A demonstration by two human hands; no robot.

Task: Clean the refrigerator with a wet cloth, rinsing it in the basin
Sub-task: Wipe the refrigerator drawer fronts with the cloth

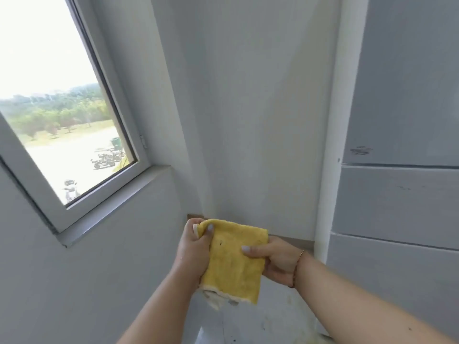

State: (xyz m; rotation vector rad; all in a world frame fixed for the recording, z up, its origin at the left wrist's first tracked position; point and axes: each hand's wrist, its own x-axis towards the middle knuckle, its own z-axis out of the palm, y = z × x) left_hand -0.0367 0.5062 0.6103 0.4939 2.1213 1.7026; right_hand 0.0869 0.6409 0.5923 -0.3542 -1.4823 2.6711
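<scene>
Your left hand [192,247] pinches the yellow cloth [234,263] at its top corner, and your right hand [275,260] pinches its 3 o'clock edge; the cloth hangs folded between them, low at 6 o'clock. The refrigerator [402,170] stands at 3 o'clock, cut off by the frame edge. The window [62,115] fills 10 o'clock. Open wall corner lies ahead. The floor below is blurred.

Both forearms reach forward, bare; the left hand [192,247] grips with curled fingers; the right hand [274,260] pinches, thumb on top.
</scene>
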